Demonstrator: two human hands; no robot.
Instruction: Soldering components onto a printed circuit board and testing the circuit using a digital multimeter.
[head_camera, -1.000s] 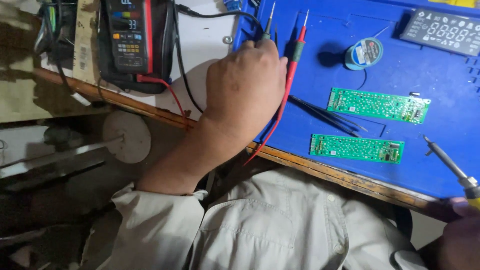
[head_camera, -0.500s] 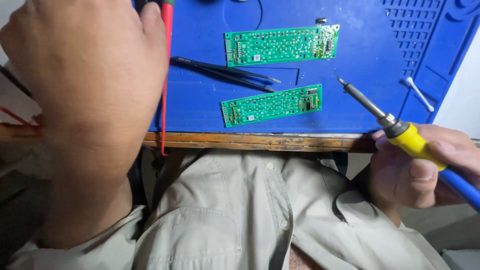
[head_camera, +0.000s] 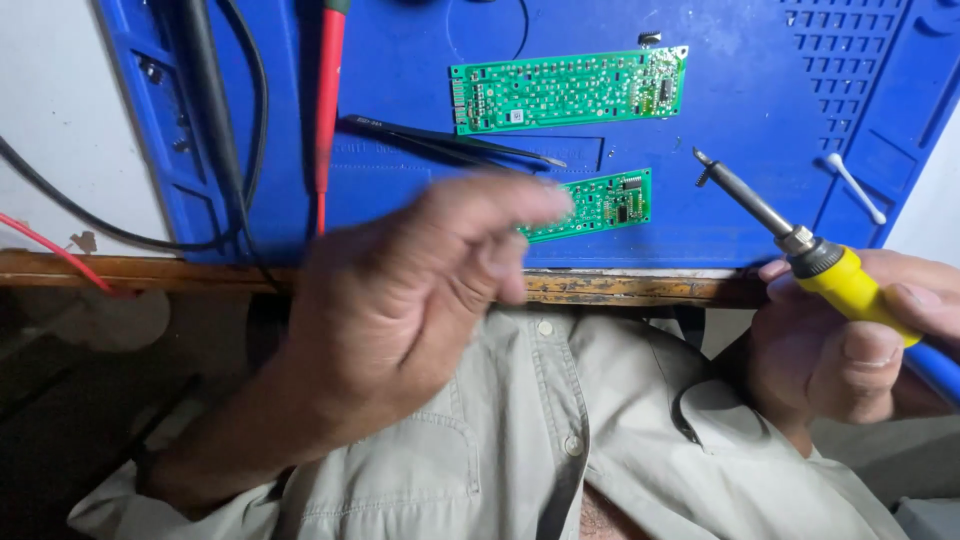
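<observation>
Gripping a yellow-handled soldering iron (head_camera: 800, 245), the right hand (head_camera: 850, 345) points its tip over the blue mat (head_camera: 760, 100). The left hand (head_camera: 410, 300) hovers blurred, empty, fingers loosely curled, partly covering the near board (head_camera: 605, 203). Tweezers (head_camera: 450, 140) lie just beyond; a far board (head_camera: 567, 90) is above.

- We find no packages, signs or screens in the head view.
- One small white label (head_camera: 516, 116), roughly square, sits on the upper green circuit board (head_camera: 567, 90), near that board's lower edge and towards its left end.
- Faint raised lettering (head_camera: 400, 150), the same blue as its ground, runs across the blue work mat (head_camera: 400, 60) just beside the black tweezers (head_camera: 450, 143); blurred here.
</observation>
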